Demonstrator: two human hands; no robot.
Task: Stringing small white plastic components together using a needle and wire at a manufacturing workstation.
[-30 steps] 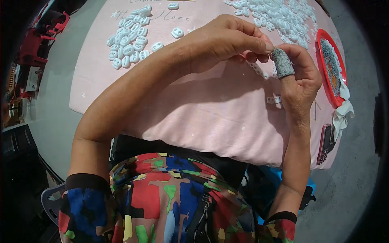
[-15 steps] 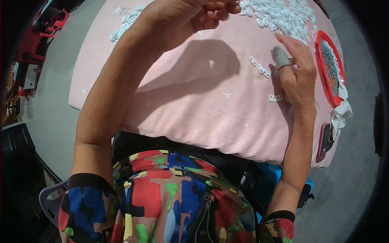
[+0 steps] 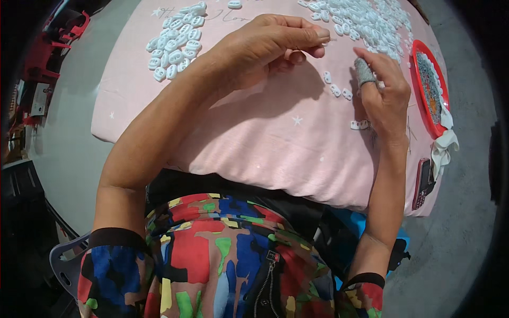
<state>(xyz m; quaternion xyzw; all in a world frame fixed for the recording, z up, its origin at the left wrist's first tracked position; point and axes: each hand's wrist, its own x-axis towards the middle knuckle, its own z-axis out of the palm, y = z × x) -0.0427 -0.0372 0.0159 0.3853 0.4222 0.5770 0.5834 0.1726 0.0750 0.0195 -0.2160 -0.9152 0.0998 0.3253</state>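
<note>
My left hand (image 3: 289, 45) is over the upper middle of the table, thumb and fingertips pinched on a small thin metal piece (image 3: 332, 40) too fine to make out fully. My right hand (image 3: 389, 87) rests to its right with fingers curled; a grey wrap (image 3: 364, 72) covers one finger. A bit of white shows at its fingers, but what they hold is mostly hidden. Between the hands lie several small white oval plastic pieces with holes (image 3: 335, 91). More white pieces (image 3: 356, 125) sit in a short row below my right hand.
White plastic pieces are heaped at the far right (image 3: 366, 26), with a smaller group (image 3: 177, 45) at the far left. A red tray (image 3: 417, 71) of small grey metal parts stands at the right edge, near a white cloth (image 3: 444, 148) and a phone (image 3: 422, 183). Pink cloth (image 3: 265, 143) covers the table.
My left hand has come down from the upper edge toward my right hand, uncovering the left group of white pieces. The loose pieces between the hands have shifted slightly and spread apart.
</note>
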